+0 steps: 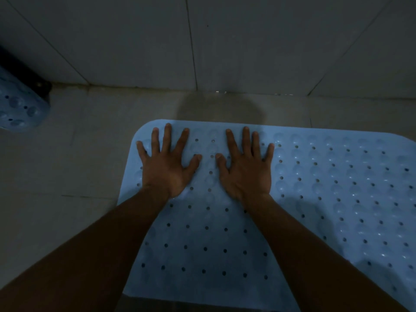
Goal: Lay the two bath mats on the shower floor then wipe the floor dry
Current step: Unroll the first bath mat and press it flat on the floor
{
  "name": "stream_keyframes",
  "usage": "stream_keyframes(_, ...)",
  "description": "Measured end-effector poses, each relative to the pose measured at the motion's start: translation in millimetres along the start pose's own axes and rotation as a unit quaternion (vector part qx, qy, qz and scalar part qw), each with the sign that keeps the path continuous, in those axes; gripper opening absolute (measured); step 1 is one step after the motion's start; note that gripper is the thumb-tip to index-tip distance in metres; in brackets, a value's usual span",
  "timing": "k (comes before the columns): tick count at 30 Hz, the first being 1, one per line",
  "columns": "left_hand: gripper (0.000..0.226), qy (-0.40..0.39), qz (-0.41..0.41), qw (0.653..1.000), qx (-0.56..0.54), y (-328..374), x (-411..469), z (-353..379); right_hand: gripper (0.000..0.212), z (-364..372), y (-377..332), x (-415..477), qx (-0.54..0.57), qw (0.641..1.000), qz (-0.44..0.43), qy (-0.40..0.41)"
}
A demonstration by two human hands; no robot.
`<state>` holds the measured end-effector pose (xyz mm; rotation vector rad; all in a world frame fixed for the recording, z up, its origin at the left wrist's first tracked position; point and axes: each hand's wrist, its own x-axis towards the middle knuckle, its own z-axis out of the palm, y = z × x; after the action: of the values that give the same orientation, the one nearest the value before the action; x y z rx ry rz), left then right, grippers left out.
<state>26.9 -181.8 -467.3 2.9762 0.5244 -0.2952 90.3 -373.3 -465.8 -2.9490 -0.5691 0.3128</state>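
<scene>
A light blue bath mat [326, 199] with rows of small holes and round bumps lies flat on the tiled shower floor [67, 165]. It reaches from the centre to the right edge of the view. My left hand [167, 164] rests palm down near its far left corner, fingers spread. My right hand [246, 167] presses flat beside it, also with spread fingers. Neither hand grips anything. A second blue mat [20, 109] with suction cups showing sits rolled or folded at the far left, partly cut off by the frame.
A grey tiled wall [202, 41] rises just beyond the mat, meeting the floor along a dark grout line. A dark fitting [38, 86] stands in the left corner behind the second mat. A wet patch [220, 106] shows on the floor by the wall.
</scene>
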Motion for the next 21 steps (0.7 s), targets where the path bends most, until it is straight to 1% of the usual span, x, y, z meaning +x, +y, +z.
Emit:
stream_keyframes(4, 0.077, -0.011, 0.003, 1.0, -0.008, 1, -2, -3, 0.069, 2, 1, -1, 0.012, 1.0, -0.002, 0.015)
stream_keyframes(7, 0.078, -0.05, -0.003, 0.999, 0.003, 4, 0, -10, 0.07, -2, 4, -2, 0.026, 1.0, -0.014, -0.005)
stream_keyframes(9, 0.077, -0.083, -0.013, 0.996, 0.025, 9, 0, -17, 0.07, -9, 13, -5, 0.071, 0.996, -0.044, -0.018)
stream_keyframes(11, 0.075, -0.089, -0.024, 0.994, 0.05, 18, -3, -25, 0.069, -18, 33, -12, 0.127, 0.989, -0.076, -0.012)
stream_keyframes(12, 0.073, -0.079, -0.029, 0.995, 0.055, 26, -6, -27, 0.068, -22, 47, -17, 0.139, 0.987, -0.083, 0.0)
stream_keyframes(14, 0.071, -0.036, -0.024, 0.998, 0.048, 53, -13, -29, 0.069, -31, 81, -28, 0.13, 0.989, -0.07, 0.027)
stream_keyframes(16, 0.071, 0.005, 0.013, 1.0, 0.027, 92, -19, -29, 0.07, -39, 120, -41, 0.105, 0.993, -0.036, 0.041)
stream_keyframes(18, 0.07, 0.024, 0.056, 0.998, 0.005, 138, -23, -25, 0.068, -45, 163, -53, 0.074, 0.997, -0.006, 0.033)
stream_keyframes(21, 0.074, 0.026, 0.109, 0.994, -0.005, 205, -29, -14, 0.068, -48, 224, -68, 0.024, 0.999, 0.035, 0.007)
